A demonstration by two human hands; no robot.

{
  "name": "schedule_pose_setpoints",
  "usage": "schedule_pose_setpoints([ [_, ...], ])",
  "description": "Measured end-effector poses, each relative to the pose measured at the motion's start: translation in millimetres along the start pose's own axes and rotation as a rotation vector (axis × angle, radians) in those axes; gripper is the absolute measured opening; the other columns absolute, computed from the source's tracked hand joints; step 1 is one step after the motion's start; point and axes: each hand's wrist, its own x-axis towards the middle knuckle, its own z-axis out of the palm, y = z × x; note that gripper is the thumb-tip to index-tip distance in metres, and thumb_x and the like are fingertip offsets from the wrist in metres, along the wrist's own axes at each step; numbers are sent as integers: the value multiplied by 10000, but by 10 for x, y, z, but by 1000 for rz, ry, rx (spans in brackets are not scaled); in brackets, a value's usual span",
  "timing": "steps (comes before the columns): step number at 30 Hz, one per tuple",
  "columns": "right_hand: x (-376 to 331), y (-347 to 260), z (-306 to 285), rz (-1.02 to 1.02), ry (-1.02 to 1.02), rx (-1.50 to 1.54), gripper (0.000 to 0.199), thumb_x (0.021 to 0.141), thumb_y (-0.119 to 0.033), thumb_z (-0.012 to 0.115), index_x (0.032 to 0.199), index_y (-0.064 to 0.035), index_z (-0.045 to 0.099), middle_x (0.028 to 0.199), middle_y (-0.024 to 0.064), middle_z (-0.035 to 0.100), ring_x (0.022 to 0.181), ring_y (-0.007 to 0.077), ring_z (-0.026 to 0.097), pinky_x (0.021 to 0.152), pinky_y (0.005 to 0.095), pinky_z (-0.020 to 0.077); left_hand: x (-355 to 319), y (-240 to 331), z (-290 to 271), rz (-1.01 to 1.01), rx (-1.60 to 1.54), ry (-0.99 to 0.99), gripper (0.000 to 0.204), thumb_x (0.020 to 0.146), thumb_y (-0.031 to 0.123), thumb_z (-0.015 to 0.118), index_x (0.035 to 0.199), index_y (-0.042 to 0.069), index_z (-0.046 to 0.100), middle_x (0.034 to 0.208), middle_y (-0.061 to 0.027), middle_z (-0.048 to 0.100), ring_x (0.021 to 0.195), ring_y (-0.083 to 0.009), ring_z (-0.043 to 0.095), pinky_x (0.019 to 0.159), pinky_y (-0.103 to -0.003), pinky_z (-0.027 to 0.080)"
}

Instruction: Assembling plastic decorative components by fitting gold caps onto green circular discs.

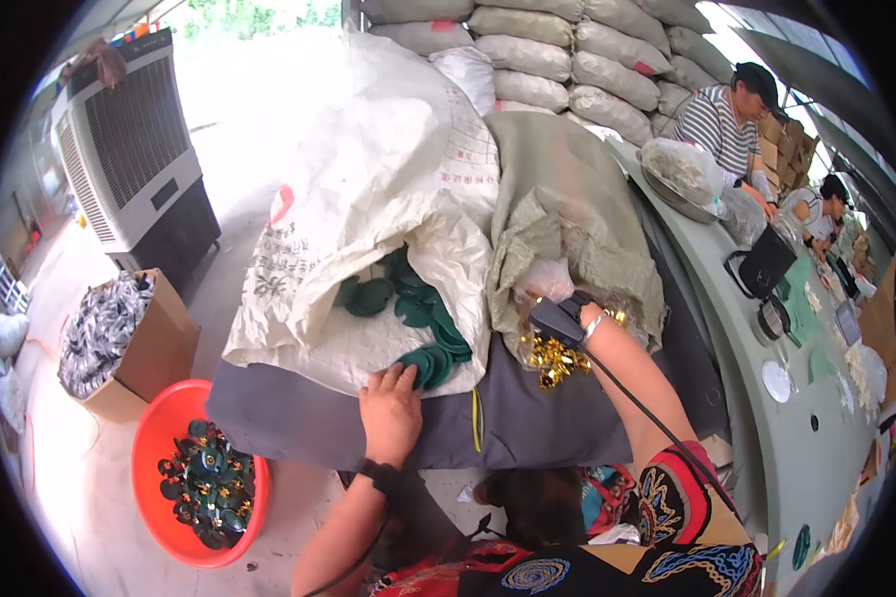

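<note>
Left hand: fingers bent together over the near edge of the disc heap, touching it; whether one disc is gripped cannot be told.
Green discs: directly ahead of the left hand, overlapping, the heap running back into the white sack.
White sack: beyond the left hand, its mouth turned toward that hand, presumably so that the contents lie within easy reach.
Right hand: at the mouth of the olive sack, a dark device on its back; the fingers are largely hidden, so their spread and any hold cannot be told.
Gold pieces: shiny, just below the right hand, at the sack's lip.
Olive sack: around and beyond the right hand; standing beside the white one, it seems placed to give each hand its own supply.
Surface: dark-covered, beneath both hands, bearing the sack mouths at a convenient working height.
Red tub: below and left of the left hand, on the floor, probably kept close for convenience; it contains green-and-gold pieces.
</note>
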Motion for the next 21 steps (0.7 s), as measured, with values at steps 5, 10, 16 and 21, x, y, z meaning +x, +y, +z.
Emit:
schedule_pose_setpoints([
  [5, 29, -130, 122, 99, -96, 12, 288, 828, -261, 567, 1014, -60, 654, 1043, 152, 637, 951, 364, 580, 861, 518, 424, 13, -4, -3, 10, -14, 28, 362, 735, 77, 678, 1096, 61, 665, 1159, -92, 648, 1055, -287, 565, 844, -426, 445],
  [10, -266, -205, 14, 27, -64, 126, 299, 842, -281, 554, 1011, -60, 662, 1055, 149, 640, 971, 360, 583, 884, 512, 415, -1, -27, 13, 3, -26, 22, 350, 733, 70, 678, 1082, 59, 663, 1156, -86, 648, 1052, -289, 565, 842, -428, 446],
  [16, -917, -285, -333, -47, -125, 123, 326, 867, -315, 536, 1013, -59, 675, 1071, 150, 645, 1011, 354, 585, 922, 511, 401, 2, -35, 30, 6, -17, 7, 349, 766, 99, 656, 1114, 61, 664, 1170, -96, 648, 1059, -300, 561, 863, -433, 444],
  [21, -1155, -360, -587, -111, -122, 141, 392, 898, -382, 537, 1048, -48, 676, 1055, 167, 656, 1044, 346, 594, 972, 522, 383, 4, -34, 27, 9, -3, 12, 341, 778, 84, 650, 1118, 62, 667, 1165, -90, 654, 1052, -303, 566, 864, -420, 451],
])
